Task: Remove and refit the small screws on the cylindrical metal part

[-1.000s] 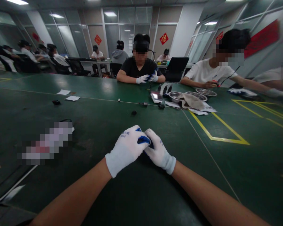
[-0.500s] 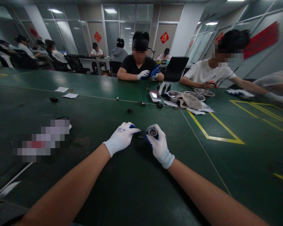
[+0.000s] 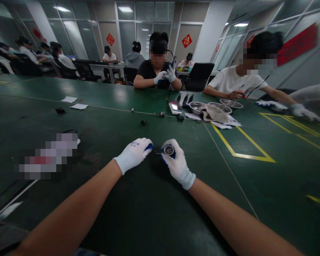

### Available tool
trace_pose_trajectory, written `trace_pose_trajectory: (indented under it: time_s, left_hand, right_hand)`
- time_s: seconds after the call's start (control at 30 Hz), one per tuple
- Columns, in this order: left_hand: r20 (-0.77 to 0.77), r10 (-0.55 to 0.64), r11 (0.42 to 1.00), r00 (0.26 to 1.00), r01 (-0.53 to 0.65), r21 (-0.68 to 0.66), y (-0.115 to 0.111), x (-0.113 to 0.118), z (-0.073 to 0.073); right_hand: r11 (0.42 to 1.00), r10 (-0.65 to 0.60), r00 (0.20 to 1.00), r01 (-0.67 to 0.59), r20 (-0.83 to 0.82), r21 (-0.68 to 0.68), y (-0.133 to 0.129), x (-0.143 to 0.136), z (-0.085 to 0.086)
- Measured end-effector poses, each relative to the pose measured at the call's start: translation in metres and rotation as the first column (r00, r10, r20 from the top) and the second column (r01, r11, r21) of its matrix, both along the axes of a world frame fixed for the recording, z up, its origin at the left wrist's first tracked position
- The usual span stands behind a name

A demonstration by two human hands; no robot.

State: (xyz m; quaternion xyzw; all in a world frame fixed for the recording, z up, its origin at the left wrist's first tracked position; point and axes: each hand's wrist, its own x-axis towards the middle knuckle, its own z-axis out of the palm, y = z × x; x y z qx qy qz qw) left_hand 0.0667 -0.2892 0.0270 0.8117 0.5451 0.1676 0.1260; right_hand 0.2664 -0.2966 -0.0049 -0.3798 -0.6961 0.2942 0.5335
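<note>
My right hand (image 3: 178,161), in a white glove with blue palm coating, is wrapped round a round dark part (image 3: 168,150) with a metallic rim. The open end of this part faces up and shows some inner detail too small to name. My left hand (image 3: 134,153), gloved the same way, is low over the table to the left. Its fingers are bent and pressed together, and whatever they hold, if anything, is hidden. Between the two hands lie several tiny ring-like pieces (image 3: 157,153), close to the right hand's fingers.
A small dark part (image 3: 143,122) lies beyond my hands on the green table (image 3: 138,213). Metal bowls (image 3: 196,106) with a cloth (image 3: 216,113) stand back right. A blurred-out pack (image 3: 48,156) lies left. Co-workers sit across the table, one (image 3: 154,76) directly opposite.
My left hand has drawn back slightly left, and its stretched index finger has curled in. My right hand keeps the round part, now slightly further left. The opposite co-worker's hands have come together.
</note>
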Motion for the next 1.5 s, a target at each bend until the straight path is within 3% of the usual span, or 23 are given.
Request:
trace_pose_trajectory:
  time_s: [0.07,0.17,0.33,0.57,0.73,0.93,1.2,1.3,1.4,1.47,1.5]
  left_hand:
    - [0.180,0.026,0.999,0.983,-0.019,-0.041,-0.006,0.001,0.008]
    - [0.449,0.027,0.996,0.893,0.014,-0.086,-0.018,0.003,0.023]
    - [0.641,0.009,0.979,0.768,0.122,-0.160,-0.032,0.012,0.037]
    - [0.545,-0.080,0.995,0.834,0.102,-0.009,-0.038,0.024,0.035]
    - [0.529,-0.089,0.985,0.844,0.153,-0.079,-0.039,0.027,0.040]
    - [0.380,0.012,0.995,0.925,0.025,-0.093,-0.042,0.033,0.044]
    - [0.395,0.206,0.978,0.895,-0.194,-0.071,-0.047,0.044,0.033]
    - [0.498,0.206,0.978,0.842,-0.153,-0.145,-0.040,0.040,0.028]
    - [0.580,0.198,0.979,0.790,-0.124,-0.164,-0.027,0.030,0.020]
    - [0.506,0.190,0.980,0.841,-0.189,-0.053,-0.017,0.020,0.011]
    - [0.416,0.138,0.989,0.899,-0.150,-0.004,-0.013,0.016,0.006]
  right_hand:
    - [1.000,0.016,1.000,-0.016,0.010,-0.011,0.000,0.000,0.000]
    - [0.999,0.047,0.999,-0.047,0.018,-0.026,0.000,-0.001,0.001]
    - [0.994,0.098,0.995,-0.096,0.032,-0.042,-0.002,0.000,0.005]
    - [0.988,0.152,0.984,-0.147,0.097,-0.049,-0.008,-0.001,0.014]
    - [0.982,0.187,0.974,-0.191,0.126,0.018,-0.009,-0.004,0.014]
    - [0.985,0.166,0.971,-0.172,0.174,0.021,-0.007,-0.005,0.010]
    - [0.990,0.141,0.971,-0.144,0.195,0.003,-0.006,-0.005,0.008]
    - [0.991,0.131,0.975,-0.133,0.181,-0.002,-0.005,-0.004,0.007]
    - [0.999,0.032,0.992,-0.033,0.118,0.003,-0.002,-0.003,0.003]
    - [0.999,-0.054,0.996,0.054,0.070,-0.003,0.001,-0.001,0.000]
    - [0.997,-0.082,0.995,0.083,0.051,-0.008,0.002,0.000,-0.001]
